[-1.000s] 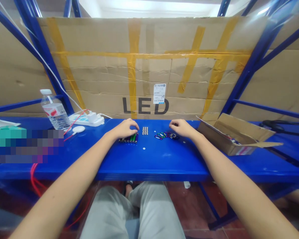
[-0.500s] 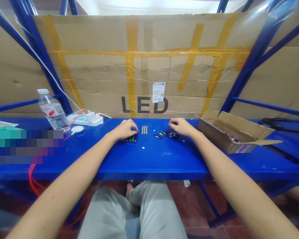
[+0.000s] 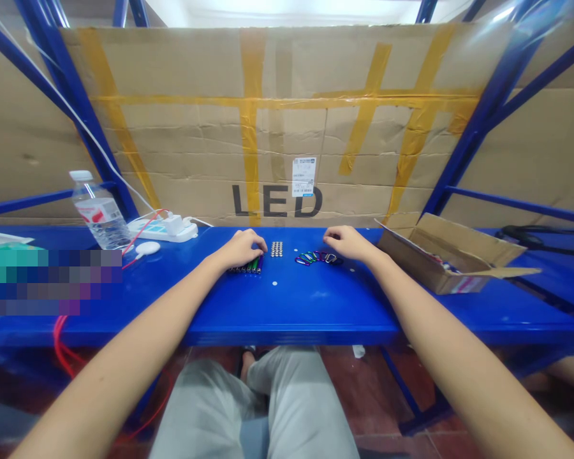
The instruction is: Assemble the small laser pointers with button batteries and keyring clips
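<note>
One blue steel shelf (image 3: 291, 312) under the left hand (image 3: 242, 250) faces taped cardboard (image 3: 196, 143).

Bright overhead light, wide-angle edge distortion.

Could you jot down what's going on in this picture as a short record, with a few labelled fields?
Place: a blue metal shelf table seen from the person's head
Left hand: curled over a row of small coloured metal cylinders
Right hand: fingertips just beside coloured carabiners
Between hands: a neat block of small silver discs
Rest: an open cardboard box, a plastic water bottle, a white power strip
</note>
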Motion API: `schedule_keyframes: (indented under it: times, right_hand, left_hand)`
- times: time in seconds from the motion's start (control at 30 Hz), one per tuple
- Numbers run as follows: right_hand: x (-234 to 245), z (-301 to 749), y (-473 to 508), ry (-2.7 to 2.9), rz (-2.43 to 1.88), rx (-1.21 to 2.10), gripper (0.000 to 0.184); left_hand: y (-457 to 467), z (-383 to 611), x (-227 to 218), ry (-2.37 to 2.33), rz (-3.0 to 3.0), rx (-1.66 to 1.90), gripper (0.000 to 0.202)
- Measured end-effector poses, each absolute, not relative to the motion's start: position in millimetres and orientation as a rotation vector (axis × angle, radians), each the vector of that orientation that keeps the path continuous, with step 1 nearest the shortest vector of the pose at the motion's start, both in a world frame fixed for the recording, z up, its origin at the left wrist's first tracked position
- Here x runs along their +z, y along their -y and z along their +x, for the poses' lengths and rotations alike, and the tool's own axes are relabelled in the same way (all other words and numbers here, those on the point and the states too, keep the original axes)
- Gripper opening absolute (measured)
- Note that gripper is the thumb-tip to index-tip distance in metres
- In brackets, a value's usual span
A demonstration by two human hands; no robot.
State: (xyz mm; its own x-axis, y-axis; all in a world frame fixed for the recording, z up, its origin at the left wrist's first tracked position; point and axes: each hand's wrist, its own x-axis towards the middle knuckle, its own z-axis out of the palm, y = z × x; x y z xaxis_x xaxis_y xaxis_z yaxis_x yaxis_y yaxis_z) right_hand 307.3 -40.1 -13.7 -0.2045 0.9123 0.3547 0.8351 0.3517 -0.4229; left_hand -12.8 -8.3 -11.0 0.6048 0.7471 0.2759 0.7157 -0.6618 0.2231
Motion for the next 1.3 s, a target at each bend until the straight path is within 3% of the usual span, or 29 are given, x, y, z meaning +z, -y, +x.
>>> schedule_keyframes:
  times: [0.93,1.3]
  right_hand:
    - [-13.6,307.7,39.7,2.068,-1.527,0.176,0.019]
    - [-14.8,309.4,37.8,2.071,-1.51,0.175,0.02]
  left_hand:
    - [19.4,-3.8,-2.3,-1.173,2.708,0.655,0.016]
    - [13.4,-13.9,-1.9,-1.174,2.788,0.419,0.014]
